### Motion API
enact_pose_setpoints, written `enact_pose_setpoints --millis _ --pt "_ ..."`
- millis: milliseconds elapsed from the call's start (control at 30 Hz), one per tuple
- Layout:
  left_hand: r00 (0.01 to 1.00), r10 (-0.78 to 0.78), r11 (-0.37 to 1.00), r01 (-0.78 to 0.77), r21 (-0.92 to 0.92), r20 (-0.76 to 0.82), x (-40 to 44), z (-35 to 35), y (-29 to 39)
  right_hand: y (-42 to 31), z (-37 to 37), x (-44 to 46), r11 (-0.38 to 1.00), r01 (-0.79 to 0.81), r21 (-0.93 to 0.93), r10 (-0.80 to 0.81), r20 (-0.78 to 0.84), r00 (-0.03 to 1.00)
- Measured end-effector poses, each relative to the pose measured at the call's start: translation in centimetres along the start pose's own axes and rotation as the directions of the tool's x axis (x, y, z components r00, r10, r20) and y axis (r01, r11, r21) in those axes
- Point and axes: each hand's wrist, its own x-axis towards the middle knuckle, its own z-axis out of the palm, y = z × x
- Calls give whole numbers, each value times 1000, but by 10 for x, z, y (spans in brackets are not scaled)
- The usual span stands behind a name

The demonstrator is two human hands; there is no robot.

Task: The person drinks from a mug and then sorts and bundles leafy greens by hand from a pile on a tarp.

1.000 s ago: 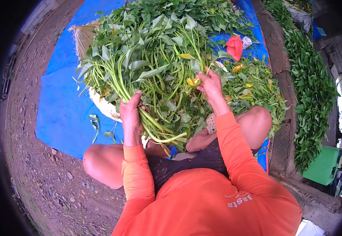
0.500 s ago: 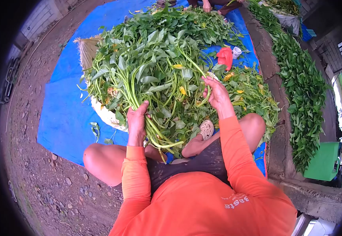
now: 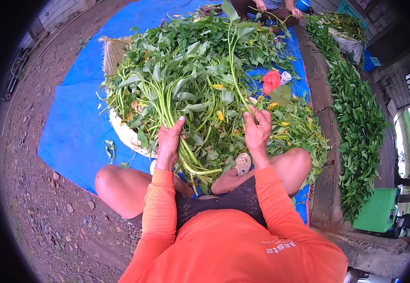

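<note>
My left hand (image 3: 170, 141) is closed around a bunch of water spinach (image 3: 168, 106), its cut stem ends pointing down toward my lap. Between the fingers and thumb of my right hand (image 3: 258, 132) is a long water spinach stem (image 3: 235, 70), standing nearly upright with leaves at its top. Both hands are above the near side of a big heap of leafy water spinach (image 3: 195, 52). A few yellow leaves (image 3: 220, 115) lie among the green ones.
A blue tarp (image 3: 73, 127) lies under the heap. A red plastic bag (image 3: 271, 82) and a white cup (image 3: 285, 78) sit right of it. More greens (image 3: 358, 127) line the concrete ledge, near a green container (image 3: 376, 210). Another person's hand (image 3: 297, 13) holds a stem at the far side.
My right hand has raised its stem from low over the heap to nearly upright, leaves up. My left hand still grips its bunch. The view has shifted slightly, showing more of the other person.
</note>
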Motion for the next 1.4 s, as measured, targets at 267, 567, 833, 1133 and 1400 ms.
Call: enact_pose_setpoints --millis 267,567,833,1133,1400 --pt "978 -142 935 183 -302 154 21 6 -56 -23 36 -61 726 -685 61 455 705 544" --pt "972 -215 964 197 -177 -90 10 -2 -75 8 57 -105 480 -868 -130 572 797 197" --pt "974 -219 960 224 -167 53 24 -15 -63 -2 39 -115 823 -566 -45 444 674 590" --pt "990 -138 952 129 -276 -10 29 -19 -40 -13 -58 -100 963 -75 -260 268 880 391" --pt "981 -194 943 189 -273 10 24 -14 -35 -44 -80 -61 951 60 -304 286 935 209"
